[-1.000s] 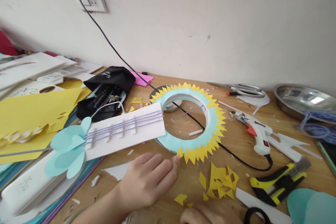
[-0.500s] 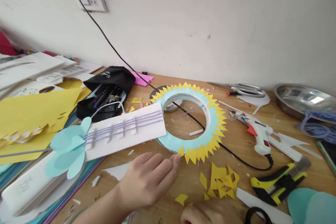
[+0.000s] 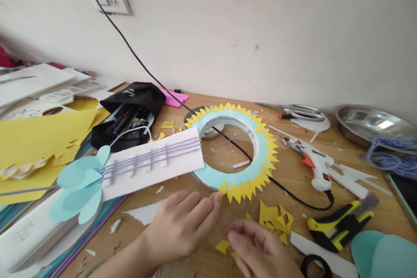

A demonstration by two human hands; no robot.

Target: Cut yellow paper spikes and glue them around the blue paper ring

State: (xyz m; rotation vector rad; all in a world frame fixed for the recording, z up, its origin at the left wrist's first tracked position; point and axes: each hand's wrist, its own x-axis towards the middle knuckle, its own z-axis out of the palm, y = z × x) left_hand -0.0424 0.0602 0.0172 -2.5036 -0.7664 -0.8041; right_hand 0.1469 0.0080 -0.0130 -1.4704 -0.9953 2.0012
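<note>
A pale blue paper ring [image 3: 213, 177] edged with pointed yellow paper petals [image 3: 272, 139] stands at centre, joined to a white strip [image 3: 182, 156] strung with purple yarn. My left hand [image 3: 185, 221] is closed at the ring's lower edge, thumb and forefinger pinching a small yellow paper petal [image 3: 223, 188] against it. My right hand [image 3: 260, 247] is just to the right and below, fingers curled together; whatever its fingertips hold is hidden. Cut yellow paper scraps [image 3: 276, 217] lie behind it, and a loose yellow piece [image 3: 222, 246] sits beside its fingers.
A hot glue gun [image 3: 321, 165] with a black cord lies at right, above a yellow-and-black cutter [image 3: 340, 226]. Black scissor handles [image 3: 316, 266] are at the front. A metal bowl [image 3: 352, 126], a black pencil case [image 3: 137, 104] and yellow sheets [image 3: 39, 134] surround the work.
My right hand has risen from the bottom edge toward the left hand and the ring. My left hand keeps its pinch at the same spot. The view has shifted slightly.
</note>
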